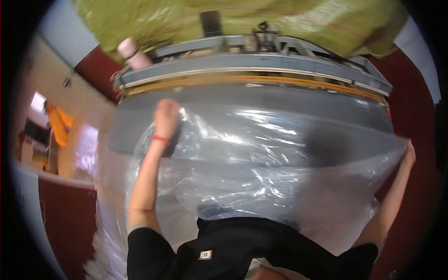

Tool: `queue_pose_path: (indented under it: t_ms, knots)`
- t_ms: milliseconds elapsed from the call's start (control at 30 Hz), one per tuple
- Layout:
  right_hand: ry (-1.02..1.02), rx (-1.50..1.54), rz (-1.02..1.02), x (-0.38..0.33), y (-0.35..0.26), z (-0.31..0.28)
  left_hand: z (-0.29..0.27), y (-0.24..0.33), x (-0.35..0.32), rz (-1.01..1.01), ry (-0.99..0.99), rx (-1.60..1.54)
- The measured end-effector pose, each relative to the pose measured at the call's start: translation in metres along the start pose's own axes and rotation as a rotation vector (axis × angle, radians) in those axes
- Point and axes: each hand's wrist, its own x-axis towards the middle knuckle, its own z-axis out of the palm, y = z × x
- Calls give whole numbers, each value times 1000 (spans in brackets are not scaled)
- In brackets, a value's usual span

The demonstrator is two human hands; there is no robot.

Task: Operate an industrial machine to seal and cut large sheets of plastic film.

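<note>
Clear plastic film [261,158] is stretched across a grey table [326,109], just before the chest. Its left edge is gripped in the closed left hand [166,116]; its right edge is pinched by the right hand [409,154], fingers mostly hidden.

We see plastic sheet [261,154] spread on surface [326,112], left hand [166,116] on its far-left part, right hand [409,151] at right edge, sealing bar [252,65] behind.

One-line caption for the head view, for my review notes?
Left hand and right hand spread a clear plastic bag over a grey machine table, below a green sack.
</note>
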Motion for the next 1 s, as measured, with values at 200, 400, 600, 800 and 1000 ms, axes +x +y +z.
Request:
queue_pose_path:
  t_ms: [200,400,600,800,1000]
  knots:
    - [453,-1228,-735,3,13,186,0,-57,31,-580,291,-445]
    - [246,-235,-493,25,64,277,24,-139,54,-578,302,-416]
    - [409,-211,-482,49,72,281,34,-167,63,-473,295,-547]
    - [420,33,-224,42,59,282,24,-162,60,-476,393,-359]
    - [415,124,-221,32,51,285,24,-149,59,-660,526,-570]
